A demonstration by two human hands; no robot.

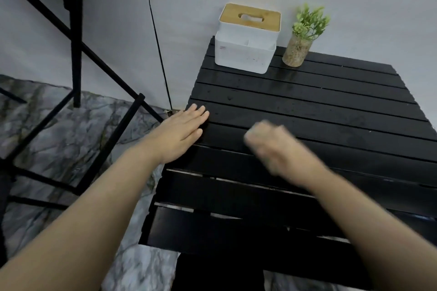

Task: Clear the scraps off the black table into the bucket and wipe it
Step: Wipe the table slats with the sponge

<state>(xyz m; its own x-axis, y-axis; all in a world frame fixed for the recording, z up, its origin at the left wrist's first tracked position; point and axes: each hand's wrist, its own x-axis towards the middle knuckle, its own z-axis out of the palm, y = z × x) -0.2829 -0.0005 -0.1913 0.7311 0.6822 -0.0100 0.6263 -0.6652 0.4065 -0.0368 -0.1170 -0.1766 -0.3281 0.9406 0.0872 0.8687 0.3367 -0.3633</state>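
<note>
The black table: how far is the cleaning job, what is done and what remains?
Done, it seems: no large scraps show on the black table, only small specks. In hand: the left hand lies flat on its left edge; the right hand is over the slats, too blurred to tell if it holds anything. Left: the wipe is unconfirmed; no bucket is in view.

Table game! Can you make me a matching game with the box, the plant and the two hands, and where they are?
1 box
2 plant
3 left hand
4 right hand

A blurred, above the table
B flat on the left edge
C back corner, wooden lid
D right of the box, by the wall

Pairs: 1-C, 2-D, 3-B, 4-A
</note>
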